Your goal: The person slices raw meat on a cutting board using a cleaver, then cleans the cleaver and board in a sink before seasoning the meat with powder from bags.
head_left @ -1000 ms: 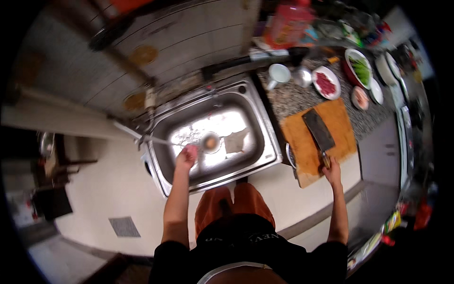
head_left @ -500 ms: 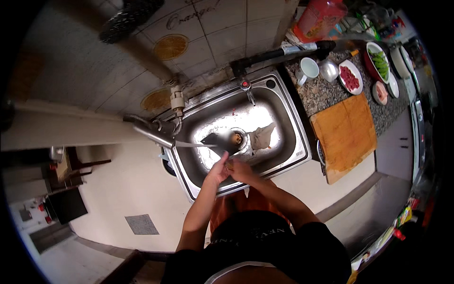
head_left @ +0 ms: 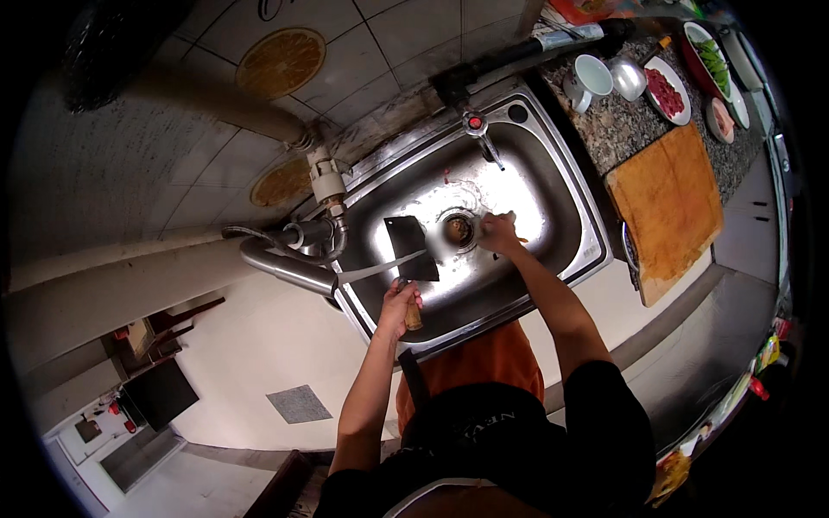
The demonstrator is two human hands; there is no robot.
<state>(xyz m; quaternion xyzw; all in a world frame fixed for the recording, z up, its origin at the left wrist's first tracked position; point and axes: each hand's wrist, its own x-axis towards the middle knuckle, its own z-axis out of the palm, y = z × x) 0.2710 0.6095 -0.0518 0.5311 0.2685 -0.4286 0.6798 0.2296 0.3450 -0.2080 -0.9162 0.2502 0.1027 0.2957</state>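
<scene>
My left hand (head_left: pixel 398 306) is closed round the wooden handle of a cleaver (head_left: pixel 420 266) at the near left of the sink (head_left: pixel 449 325). The cleaver's dark blade lies over the basin, and a stream of water from the flexible metal spout (head_left: pixel 289 263) runs across it. To the right of the drain (head_left: pixel 458 230), my right hand (head_left: pixel 498 233) is down on the basin floor with fingers bunched. It covers the spot of a greyish-brown cloth, which is nearly all hidden beneath it.
A small tap (head_left: pixel 476 126) stands at the sink's far edge. On the right counter are a wooden cutting board (head_left: pixel 667 211), a white cup (head_left: pixel 590 79), a metal ladle (head_left: pixel 628 78), a plate of chopped red meat (head_left: pixel 664 91) and a bowl of green vegetables (head_left: pixel 710 62).
My hands have parted. The right one has left the cleaver and moved right to where the cloth lay; the left keeps the cleaver by its handle. The whole view has shifted somewhat.
</scene>
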